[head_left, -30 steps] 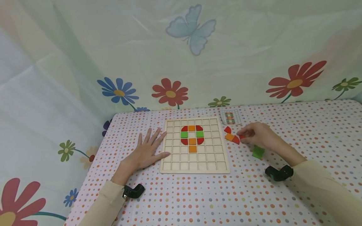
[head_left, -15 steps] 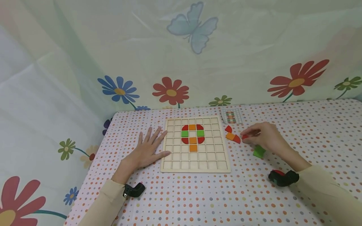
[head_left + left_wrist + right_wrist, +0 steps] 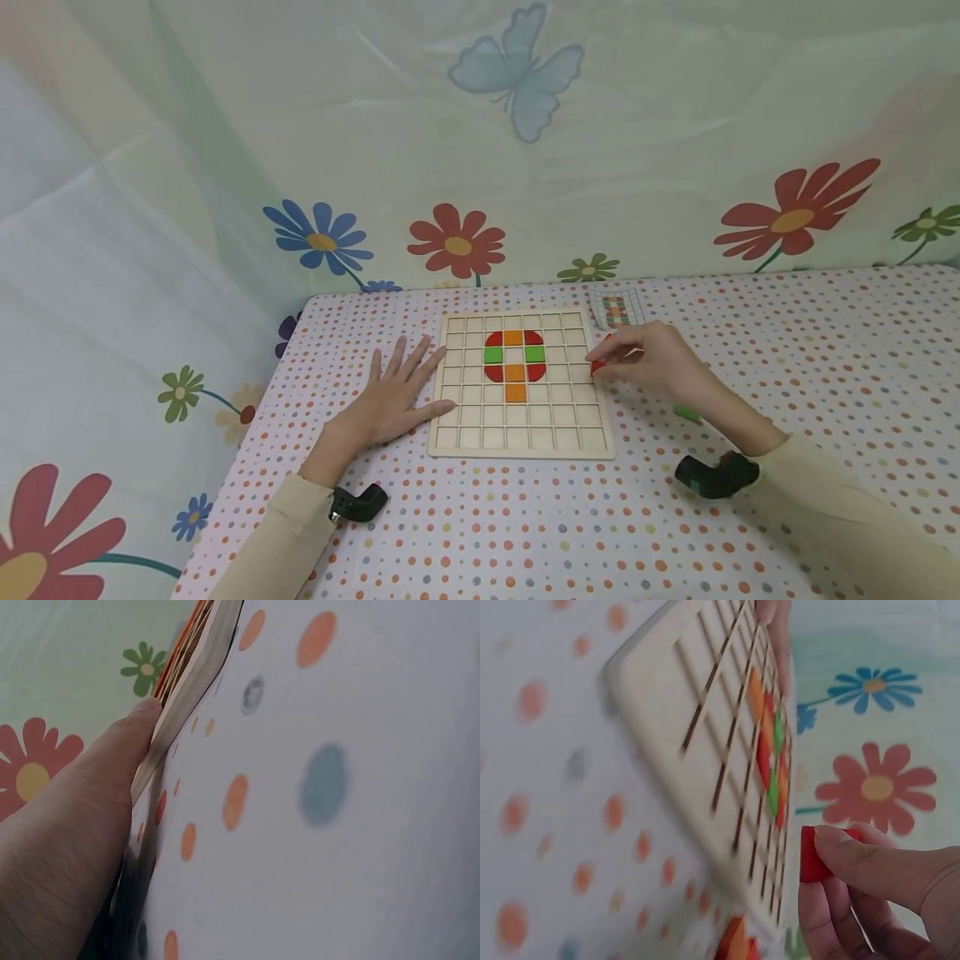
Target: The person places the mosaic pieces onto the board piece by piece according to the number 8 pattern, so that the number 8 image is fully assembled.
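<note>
On the spotted tablecloth lies a square wooden grid board (image 3: 472, 417). Red rounded tiles (image 3: 536, 372), green square tiles (image 3: 492, 355) and orange square tiles (image 3: 515, 392) sit in its cells, forming a ring with a short stem. The left hand (image 3: 393, 400) rests with spread fingers at the board's left side, its thumb touching the edge. Just beyond the board's right edge, the right hand (image 3: 656, 358) pinches a red tile (image 3: 817, 855) between thumb and fingers. Orange and red loose tiles (image 3: 735, 941) show below that hand in the right wrist view; the hand mostly hides them from the head view.
A small printed pattern card (image 3: 617, 310) lies behind the board's right corner. Partly under the right forearm is a green tile (image 3: 686, 412). A flowered backdrop (image 3: 375, 150) rises along the table's far edge.
The right hand has moved left to the board's right edge, carrying the red tile and now covering the loose tiles there. The left hand stays in place.
</note>
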`<state>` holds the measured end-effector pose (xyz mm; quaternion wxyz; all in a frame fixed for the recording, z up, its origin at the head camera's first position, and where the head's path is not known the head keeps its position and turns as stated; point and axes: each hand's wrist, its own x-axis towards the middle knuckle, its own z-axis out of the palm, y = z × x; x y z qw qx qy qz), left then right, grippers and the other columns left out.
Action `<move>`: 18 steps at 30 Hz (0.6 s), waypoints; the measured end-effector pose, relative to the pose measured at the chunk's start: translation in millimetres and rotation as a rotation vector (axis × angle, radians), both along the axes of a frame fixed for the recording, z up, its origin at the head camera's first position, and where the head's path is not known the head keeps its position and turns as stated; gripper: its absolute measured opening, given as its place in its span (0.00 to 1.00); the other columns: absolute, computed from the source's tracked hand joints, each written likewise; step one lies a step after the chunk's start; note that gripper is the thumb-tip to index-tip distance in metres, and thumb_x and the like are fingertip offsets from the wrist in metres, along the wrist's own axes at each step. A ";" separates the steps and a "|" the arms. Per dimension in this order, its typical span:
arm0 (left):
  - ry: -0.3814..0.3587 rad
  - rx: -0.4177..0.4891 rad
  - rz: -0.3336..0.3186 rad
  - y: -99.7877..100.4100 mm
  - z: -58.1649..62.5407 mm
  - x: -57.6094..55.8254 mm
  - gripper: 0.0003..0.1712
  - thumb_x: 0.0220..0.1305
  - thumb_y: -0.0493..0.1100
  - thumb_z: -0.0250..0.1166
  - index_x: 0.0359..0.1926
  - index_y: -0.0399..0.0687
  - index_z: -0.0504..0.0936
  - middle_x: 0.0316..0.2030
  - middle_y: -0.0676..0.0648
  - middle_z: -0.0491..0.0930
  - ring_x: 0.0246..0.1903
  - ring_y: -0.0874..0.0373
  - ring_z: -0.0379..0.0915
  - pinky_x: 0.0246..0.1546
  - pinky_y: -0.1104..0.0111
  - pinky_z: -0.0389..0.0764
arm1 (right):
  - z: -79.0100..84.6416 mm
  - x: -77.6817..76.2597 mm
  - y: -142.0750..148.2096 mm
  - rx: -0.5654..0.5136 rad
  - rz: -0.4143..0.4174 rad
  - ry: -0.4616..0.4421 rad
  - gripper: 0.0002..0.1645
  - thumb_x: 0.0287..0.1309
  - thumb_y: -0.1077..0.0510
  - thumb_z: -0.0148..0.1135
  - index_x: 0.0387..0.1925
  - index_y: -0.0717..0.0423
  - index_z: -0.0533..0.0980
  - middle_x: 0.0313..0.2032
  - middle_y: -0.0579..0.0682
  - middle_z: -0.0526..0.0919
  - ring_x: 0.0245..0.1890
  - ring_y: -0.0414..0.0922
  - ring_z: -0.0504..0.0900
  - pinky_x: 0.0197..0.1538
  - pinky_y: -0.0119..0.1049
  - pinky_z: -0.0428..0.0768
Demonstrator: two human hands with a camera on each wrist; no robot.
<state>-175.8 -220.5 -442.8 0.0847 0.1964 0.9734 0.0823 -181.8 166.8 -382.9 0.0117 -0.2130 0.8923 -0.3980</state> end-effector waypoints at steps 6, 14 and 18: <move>0.001 -0.002 0.000 0.4 -0.5 -0.2 0.53 0.71 0.74 0.52 0.86 0.58 0.43 0.85 0.45 0.35 0.82 0.37 0.22 0.75 0.32 0.28 | 4.7 -7.0 -34.4 -0.023 0.105 -0.040 0.09 0.54 0.69 0.78 0.39 0.63 0.90 0.38 0.52 0.90 0.38 0.47 0.85 0.41 0.31 0.85; 0.008 0.000 -0.002 0.9 0.2 0.3 0.53 0.71 0.74 0.53 0.86 0.57 0.45 0.84 0.44 0.36 0.81 0.36 0.23 0.74 0.32 0.29 | -6.0 -11.4 -63.2 0.021 0.189 -0.124 0.07 0.56 0.70 0.77 0.38 0.61 0.90 0.35 0.49 0.90 0.35 0.44 0.83 0.38 0.34 0.82; 0.008 0.003 -0.007 0.5 0.6 -0.1 0.53 0.71 0.73 0.53 0.86 0.57 0.45 0.84 0.43 0.37 0.81 0.35 0.24 0.74 0.31 0.29 | -13.9 -11.7 -69.9 0.034 0.180 -0.152 0.07 0.56 0.71 0.76 0.37 0.62 0.89 0.32 0.49 0.89 0.30 0.41 0.81 0.35 0.31 0.81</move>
